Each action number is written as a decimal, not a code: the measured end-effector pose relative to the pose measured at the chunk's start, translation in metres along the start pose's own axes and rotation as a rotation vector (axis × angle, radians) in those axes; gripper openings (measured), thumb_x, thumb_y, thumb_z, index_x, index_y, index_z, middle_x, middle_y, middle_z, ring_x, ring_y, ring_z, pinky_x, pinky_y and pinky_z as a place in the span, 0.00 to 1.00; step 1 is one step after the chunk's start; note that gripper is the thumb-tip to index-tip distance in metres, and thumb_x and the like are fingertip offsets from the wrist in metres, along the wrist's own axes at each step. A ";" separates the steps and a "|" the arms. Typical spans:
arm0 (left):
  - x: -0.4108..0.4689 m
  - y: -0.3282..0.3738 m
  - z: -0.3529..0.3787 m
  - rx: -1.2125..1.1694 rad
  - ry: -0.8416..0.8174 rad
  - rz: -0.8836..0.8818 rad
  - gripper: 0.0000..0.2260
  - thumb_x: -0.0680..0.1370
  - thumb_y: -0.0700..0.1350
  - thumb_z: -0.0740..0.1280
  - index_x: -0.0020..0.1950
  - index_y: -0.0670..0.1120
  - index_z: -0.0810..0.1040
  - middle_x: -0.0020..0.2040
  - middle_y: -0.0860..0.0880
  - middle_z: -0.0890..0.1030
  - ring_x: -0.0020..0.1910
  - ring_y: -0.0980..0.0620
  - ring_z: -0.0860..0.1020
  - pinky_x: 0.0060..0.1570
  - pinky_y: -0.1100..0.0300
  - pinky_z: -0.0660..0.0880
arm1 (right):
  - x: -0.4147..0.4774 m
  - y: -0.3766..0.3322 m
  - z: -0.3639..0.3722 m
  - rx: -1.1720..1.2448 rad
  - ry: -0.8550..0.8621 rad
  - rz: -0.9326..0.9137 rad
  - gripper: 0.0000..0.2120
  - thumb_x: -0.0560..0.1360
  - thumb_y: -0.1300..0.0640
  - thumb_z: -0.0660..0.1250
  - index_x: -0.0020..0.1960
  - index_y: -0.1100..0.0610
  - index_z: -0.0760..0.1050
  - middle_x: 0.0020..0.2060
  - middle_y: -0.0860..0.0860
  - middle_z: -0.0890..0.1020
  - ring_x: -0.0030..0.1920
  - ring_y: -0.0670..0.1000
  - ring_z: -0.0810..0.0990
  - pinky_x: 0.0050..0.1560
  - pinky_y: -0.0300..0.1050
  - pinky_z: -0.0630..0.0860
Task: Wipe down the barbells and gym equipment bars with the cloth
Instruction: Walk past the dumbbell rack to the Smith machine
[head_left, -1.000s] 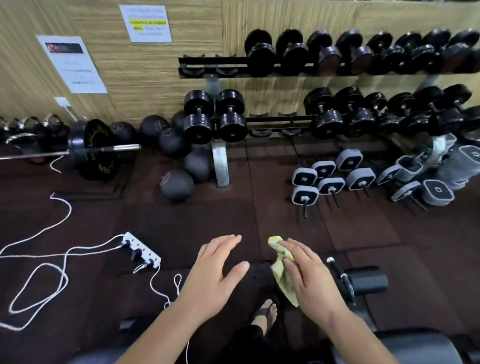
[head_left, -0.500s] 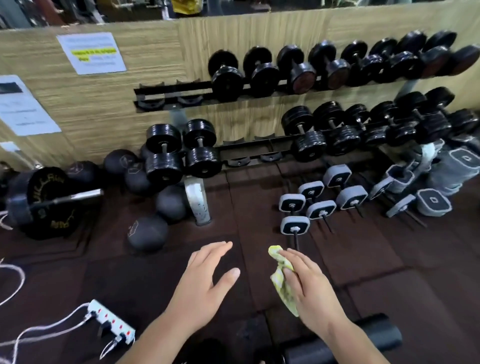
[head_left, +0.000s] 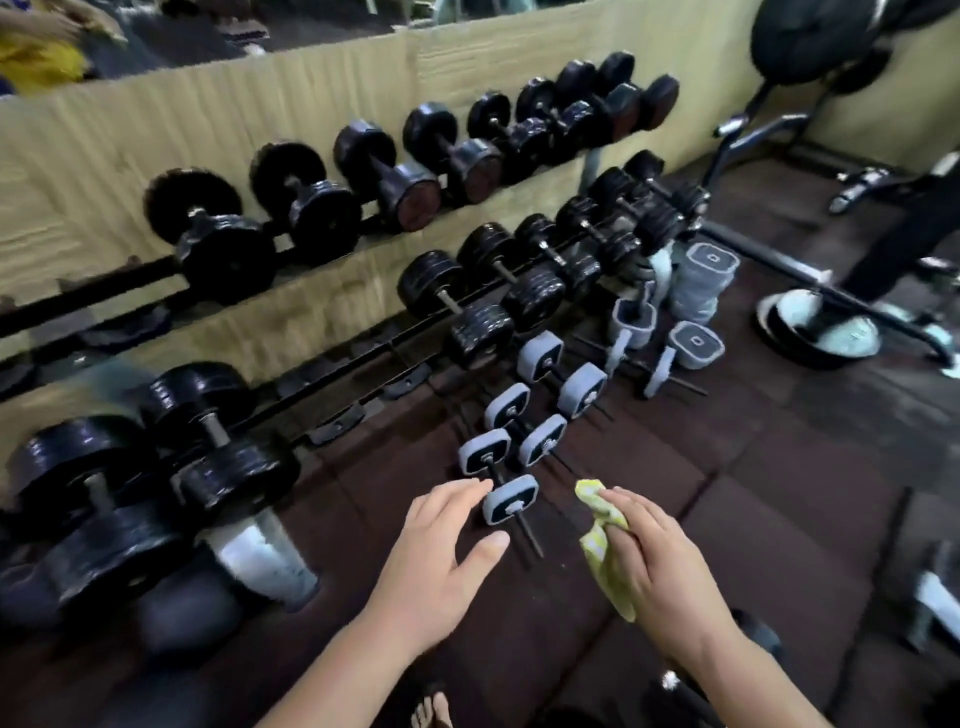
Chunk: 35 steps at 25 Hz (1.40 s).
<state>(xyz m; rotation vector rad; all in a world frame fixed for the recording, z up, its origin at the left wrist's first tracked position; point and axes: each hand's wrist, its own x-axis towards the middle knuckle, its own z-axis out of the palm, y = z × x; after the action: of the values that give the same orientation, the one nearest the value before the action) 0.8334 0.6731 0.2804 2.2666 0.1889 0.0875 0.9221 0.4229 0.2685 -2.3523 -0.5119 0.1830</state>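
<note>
**Cloth gripped, dumbbells ahead**

Your crumpled yellow-green cloth sits bunched in your right hand, fingers curled around it. Your left hand is spread, holding nothing, fingertips just beside the nearest grey square-ended dumbbell on the dark tiled floor. Glossy black round dumbbells line the rack.

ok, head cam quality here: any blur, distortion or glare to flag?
Head view: motion blur smears the dumbbells at left and the frame edges; left hand, right hand and cloth are sharper; wide-angle bend curves the wall; dim light, dark floor, only mild sheen.
</note>
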 end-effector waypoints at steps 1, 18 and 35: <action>0.022 -0.001 -0.005 -0.002 -0.039 0.020 0.24 0.80 0.62 0.61 0.75 0.61 0.66 0.70 0.70 0.64 0.73 0.65 0.58 0.66 0.67 0.60 | 0.008 -0.003 -0.001 0.007 0.031 0.043 0.16 0.83 0.51 0.58 0.68 0.35 0.71 0.65 0.26 0.68 0.72 0.37 0.66 0.68 0.25 0.57; 0.311 0.119 0.136 -0.009 -0.455 0.376 0.22 0.80 0.61 0.62 0.73 0.63 0.66 0.69 0.70 0.66 0.73 0.64 0.61 0.69 0.61 0.61 | 0.099 0.127 -0.121 0.139 0.540 0.423 0.32 0.82 0.61 0.62 0.62 0.19 0.65 0.64 0.24 0.71 0.69 0.40 0.71 0.68 0.35 0.65; 0.556 0.288 0.341 -0.118 -0.598 0.619 0.24 0.75 0.65 0.60 0.71 0.61 0.70 0.67 0.69 0.69 0.71 0.64 0.64 0.69 0.62 0.63 | 0.195 0.312 -0.286 0.072 0.798 0.650 0.23 0.81 0.58 0.65 0.65 0.30 0.72 0.68 0.37 0.75 0.72 0.41 0.70 0.72 0.43 0.66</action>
<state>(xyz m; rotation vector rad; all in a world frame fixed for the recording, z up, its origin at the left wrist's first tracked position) 1.4554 0.3243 0.2801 2.0554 -0.8096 -0.2486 1.2740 0.1175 0.2710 -2.2030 0.6304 -0.4269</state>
